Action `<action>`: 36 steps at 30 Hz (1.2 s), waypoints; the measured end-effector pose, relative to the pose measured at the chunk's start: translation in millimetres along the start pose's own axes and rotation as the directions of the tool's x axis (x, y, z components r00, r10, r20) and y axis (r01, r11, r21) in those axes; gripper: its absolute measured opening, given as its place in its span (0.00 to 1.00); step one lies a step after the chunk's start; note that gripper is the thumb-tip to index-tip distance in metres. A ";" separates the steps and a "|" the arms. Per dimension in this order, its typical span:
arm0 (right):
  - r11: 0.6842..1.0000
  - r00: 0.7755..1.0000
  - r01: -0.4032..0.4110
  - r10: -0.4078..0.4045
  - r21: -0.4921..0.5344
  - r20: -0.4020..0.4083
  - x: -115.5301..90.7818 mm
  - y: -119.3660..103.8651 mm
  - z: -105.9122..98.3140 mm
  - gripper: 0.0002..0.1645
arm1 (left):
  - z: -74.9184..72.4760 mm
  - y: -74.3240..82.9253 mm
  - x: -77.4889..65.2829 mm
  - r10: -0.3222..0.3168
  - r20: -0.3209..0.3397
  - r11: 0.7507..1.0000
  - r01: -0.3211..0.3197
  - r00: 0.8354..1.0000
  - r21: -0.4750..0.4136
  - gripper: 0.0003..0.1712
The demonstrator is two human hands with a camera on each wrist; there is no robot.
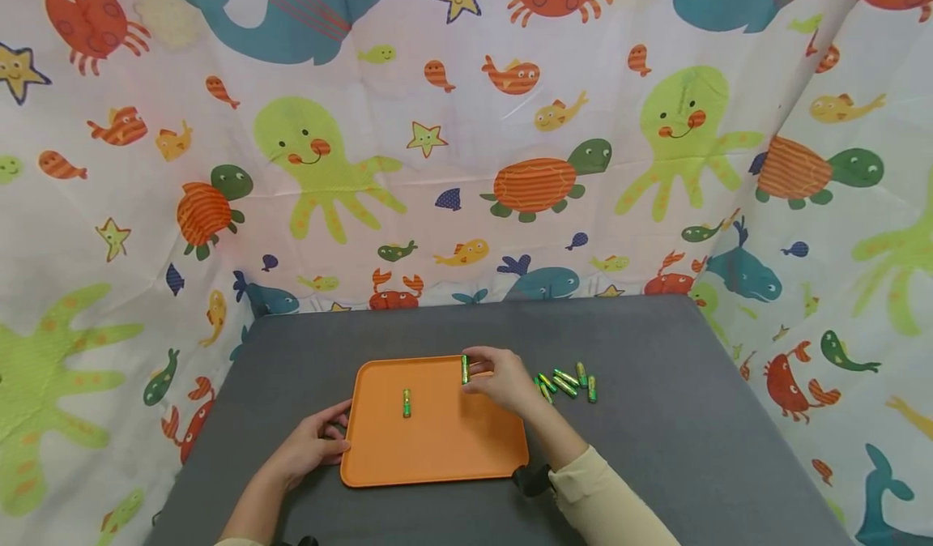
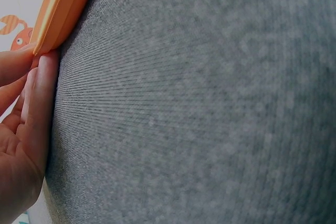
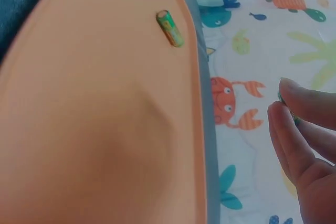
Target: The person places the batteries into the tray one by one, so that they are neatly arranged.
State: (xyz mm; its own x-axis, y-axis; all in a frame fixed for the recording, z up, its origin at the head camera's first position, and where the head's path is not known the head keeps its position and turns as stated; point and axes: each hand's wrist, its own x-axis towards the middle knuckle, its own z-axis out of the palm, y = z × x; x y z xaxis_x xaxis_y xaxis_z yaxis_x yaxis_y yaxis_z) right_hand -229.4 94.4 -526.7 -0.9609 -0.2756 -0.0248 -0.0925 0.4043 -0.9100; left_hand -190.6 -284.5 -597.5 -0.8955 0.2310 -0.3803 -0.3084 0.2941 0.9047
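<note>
An orange tray (image 1: 437, 449) (image 3: 79, 87) lies on the grey table. My left hand (image 1: 309, 447) (image 2: 23, 124) pinches its left rim, with the thumb at the edge and the fingers beside and below it. One green and yellow battery (image 1: 406, 403) (image 3: 169, 28) rests on the left part of the tray. Above the tray's far right part, my right hand (image 1: 503, 380) (image 3: 310, 145) holds a second battery (image 1: 465, 369) upright between thumb and fingers. In the right wrist view the fingers hide most of that battery.
Several loose batteries (image 1: 564, 386) lie on the grey table (image 1: 641, 449) just right of the tray, partly behind the right hand. A curtain (image 1: 452, 125) printed with sea animals hangs behind the table and along both sides.
</note>
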 end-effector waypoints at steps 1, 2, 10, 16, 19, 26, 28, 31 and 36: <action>1.000 1.000 -0.003 0.003 0.007 0.008 1.1 0.1 2.5 0.34 | -0.2 0.3 -0.3 0.001 0.000 1.000 -0.001 1.000 0.000 0.46; 1.000 1.000 -0.005 0.005 0.009 0.015 2.2 0.1 4.9 0.33 | -0.4 0.4 -0.6 0.001 0.000 1.000 -0.001 1.000 -0.002 0.46; 1.000 0.998 -0.016 0.016 -0.017 0.053 12.7 -1.4 23.9 0.32 | 0.1 -0.6 -2.0 -0.006 -0.023 1.000 0.006 1.000 0.007 0.46; 0.999 0.995 -0.027 0.029 -0.016 0.098 18.8 -1.9 35.6 0.31 | 0.1 -2.1 -2.4 -0.011 -0.040 1.000 0.011 0.999 0.020 0.45; 0.999 0.992 -0.033 0.035 -0.015 0.120 22.2 -0.6 42.4 0.31 | -1.0 -3.2 -2.4 -0.019 -0.043 1.000 0.019 0.999 0.014 0.45; 0.999 0.991 -0.045 0.043 0.019 0.129 25.8 2.4 57.2 0.31 | -2.1 -4.0 -3.1 -0.016 -0.047 1.000 0.016 0.999 0.007 0.46; 0.999 0.990 -0.041 0.038 0.017 0.133 26.2 4.0 60.9 0.32 | -2.4 -4.3 -2.6 -0.016 -0.044 1.000 0.016 0.999 0.004 0.45; 0.999 0.991 -0.032 0.031 0.005 0.133 27.2 6.6 65.4 0.33 | -2.3 -4.4 -0.8 -0.015 -0.040 1.000 0.015 0.999 0.000 0.45; 0.999 0.993 -0.011 0.015 -0.030 0.116 31.3 10.6 71.8 0.32 | -1.2 -2.3 1.5 -0.003 -0.021 1.000 0.003 1.000 -0.004 0.45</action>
State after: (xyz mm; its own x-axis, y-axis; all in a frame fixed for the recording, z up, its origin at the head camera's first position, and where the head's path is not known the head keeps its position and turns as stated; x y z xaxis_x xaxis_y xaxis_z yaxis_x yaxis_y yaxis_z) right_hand -241.7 27.5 -566.9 -0.9255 -0.3689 -0.0858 -0.0894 0.4330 -0.8969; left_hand -191.6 -286.0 -599.9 -0.9011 0.2110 -0.3789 -0.3120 0.2915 0.9043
